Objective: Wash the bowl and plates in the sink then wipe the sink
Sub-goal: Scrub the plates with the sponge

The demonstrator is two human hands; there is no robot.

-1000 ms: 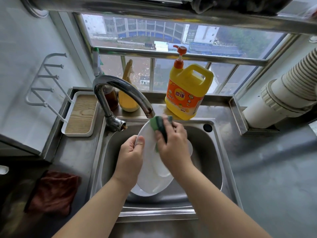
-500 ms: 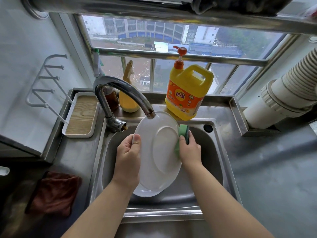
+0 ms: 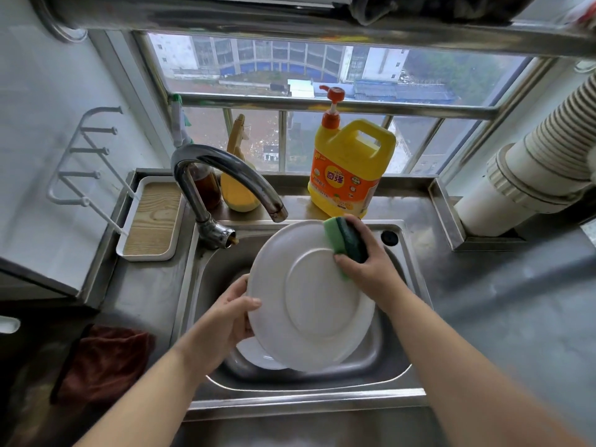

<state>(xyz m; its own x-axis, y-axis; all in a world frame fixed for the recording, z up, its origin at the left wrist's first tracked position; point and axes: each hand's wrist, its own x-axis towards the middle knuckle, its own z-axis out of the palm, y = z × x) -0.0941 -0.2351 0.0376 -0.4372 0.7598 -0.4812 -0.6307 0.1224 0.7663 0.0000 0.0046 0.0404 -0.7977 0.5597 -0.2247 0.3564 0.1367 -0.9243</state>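
Observation:
A white plate (image 3: 306, 301) is held tilted over the steel sink (image 3: 322, 387), its underside with the foot ring facing me. My left hand (image 3: 230, 312) grips its left rim, thumb on the underside. My right hand (image 3: 367, 264) holds a green sponge (image 3: 343, 235) against the plate's upper right rim. Below the held plate, more white dishware (image 3: 258, 354) lies in the basin, mostly hidden. No water runs from the faucet (image 3: 225, 175).
A yellow detergent jug (image 3: 350, 171) with a pump stands behind the sink, beside a yellow spray bottle (image 3: 238, 188). A wood-lined tray (image 3: 151, 221) sits at the left. A dark red cloth (image 3: 103, 362) lies on the left counter. A white duct (image 3: 532, 175) fills the right.
The plate has been turned so its underside faces me more squarely. My right hand moved with the sponge from the plate's middle to its right edge, then up to the upper right rim.

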